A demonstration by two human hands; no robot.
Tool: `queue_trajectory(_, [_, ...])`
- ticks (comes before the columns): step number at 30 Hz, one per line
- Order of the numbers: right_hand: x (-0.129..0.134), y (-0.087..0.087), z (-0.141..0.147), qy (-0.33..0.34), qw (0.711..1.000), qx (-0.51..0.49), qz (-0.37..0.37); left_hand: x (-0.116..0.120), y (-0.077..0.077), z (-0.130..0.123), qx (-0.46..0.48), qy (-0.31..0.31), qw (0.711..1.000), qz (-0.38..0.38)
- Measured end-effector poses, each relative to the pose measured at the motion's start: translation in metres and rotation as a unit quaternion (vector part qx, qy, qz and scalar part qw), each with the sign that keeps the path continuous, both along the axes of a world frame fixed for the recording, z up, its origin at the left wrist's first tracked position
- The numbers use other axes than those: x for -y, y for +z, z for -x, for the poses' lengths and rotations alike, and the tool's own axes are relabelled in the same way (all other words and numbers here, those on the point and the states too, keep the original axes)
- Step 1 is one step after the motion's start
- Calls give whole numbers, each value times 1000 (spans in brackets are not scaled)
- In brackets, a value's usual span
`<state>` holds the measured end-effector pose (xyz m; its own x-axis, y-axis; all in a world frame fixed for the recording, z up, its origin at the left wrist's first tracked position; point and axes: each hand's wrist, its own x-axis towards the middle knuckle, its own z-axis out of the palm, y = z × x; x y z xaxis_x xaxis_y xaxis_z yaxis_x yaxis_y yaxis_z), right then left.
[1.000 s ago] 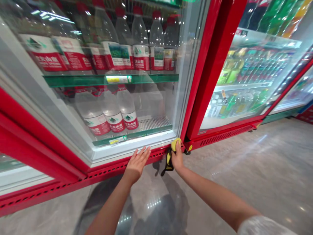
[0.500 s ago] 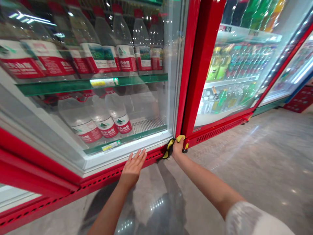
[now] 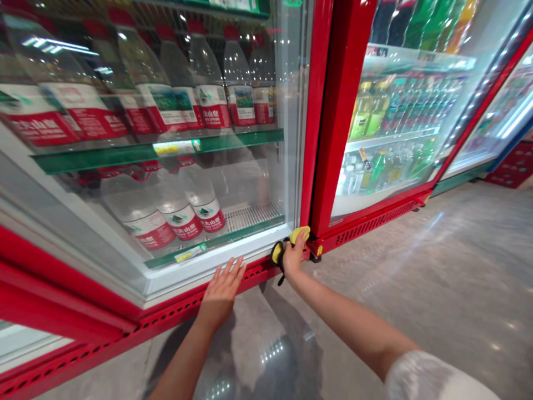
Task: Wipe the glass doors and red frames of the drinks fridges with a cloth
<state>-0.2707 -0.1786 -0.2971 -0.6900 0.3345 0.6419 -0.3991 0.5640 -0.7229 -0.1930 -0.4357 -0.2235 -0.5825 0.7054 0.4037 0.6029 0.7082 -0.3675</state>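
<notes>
My right hand (image 3: 293,258) grips a yellow and black cloth (image 3: 278,253) at the lower right corner of the cooler's glass door. Part of the yellow cloth lies against the red frame above my fingers, and a black piece hangs below. My left hand (image 3: 224,286) rests flat with its fingers spread on the red bottom frame (image 3: 177,310), left of the cloth, and holds nothing. Behind the glass, large water bottles with red and white labels (image 3: 211,216) stand on the bottom shelf.
More bottles (image 3: 212,105) fill the shelf above, behind its green edge (image 3: 125,155). To the right, a second red cooler (image 3: 375,225) holds green and clear bottles. Grey shiny floor (image 3: 416,278) lies below the coolers. A dark red box (image 3: 511,165) is at the far right.
My right hand has moved slightly left along the bottom frame with the cloth. My left hand has stayed on the frame. The view has shifted slightly.
</notes>
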Motion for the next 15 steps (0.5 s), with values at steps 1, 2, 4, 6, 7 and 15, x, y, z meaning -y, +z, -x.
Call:
queue_trajectory(1, [3,-5,-3,-28,1000,4,-8,1,0,-1,-1,1,1000,0])
queue_trajectory(2, [5,-9,-6,-48,999,17,9,2,0,-1,0,3,1000,-1])
queue_trajectory(4, [6,-15,-10,-74,995,51,32,4,0,-2,-1,4,1000,-7])
queue_trajectory(6, [6,-14,-12,-91,992,79,33,6,-1,-2,-7,3,1000,-12])
queue_trajectory(7, [5,-10,-11,-98,991,88,35,7,-1,-1,-8,2,1000,-11])
queue_trajectory(15, [-1,20,-25,11,980,-26,-197,8,4,-1,5,19,1000,4])
